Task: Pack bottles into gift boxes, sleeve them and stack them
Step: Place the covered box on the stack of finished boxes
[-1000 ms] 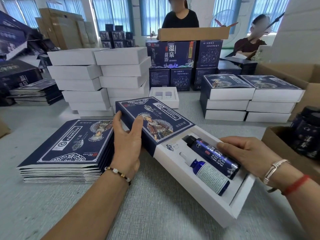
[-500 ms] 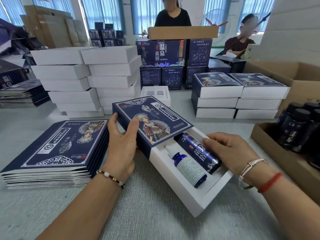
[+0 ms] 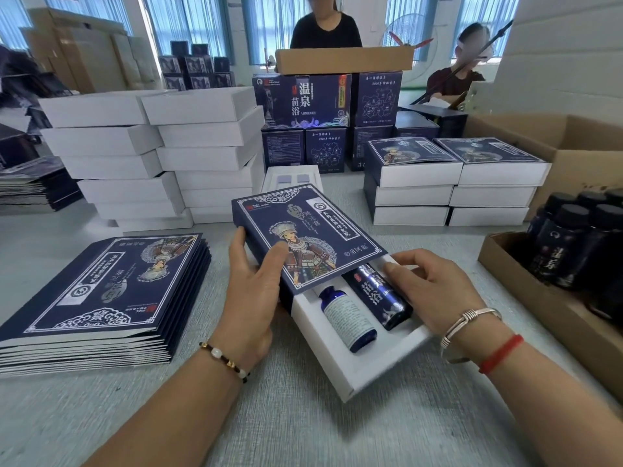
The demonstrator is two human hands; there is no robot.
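Nearest edge of the grey table (image 3: 337, 429) is bare cloth w/ both forearms coming in over it. Just past that lies the white gift box (image 3: 357, 369), long axis running diagonally from near-right to far-left, its near end sticking out of the dark blue sleeve (image 3: 303, 237), which covers the far half or so. Two bottles lie in the box along the same axis, caps pointing far-left under the sleeve: small blue bottle (image 3: 349, 320) w/ pale label on the left, dark bottle (image 3: 382, 298) on the right. Left hand (image 3: 253, 291) holds the sleeve's left edge, thumb on the printed top, fingers wrapped round the side. Right hand (image 3: 435, 291) rests on the box's right wall, fingers a bit spread & bent, fingertips by the sleeve mouth. Left of the box, apart from it, sits a stack of flat sleeves (image 3: 111, 291). To the right, a cardboard tray (image 3: 553, 315) of dark bottles. Open table strip beyond the sleeve's far end, then an empty white insert (image 3: 291, 176), white box stacks (image 3: 151, 153) far left, sleeved box stacks (image 3: 455, 176) far right.
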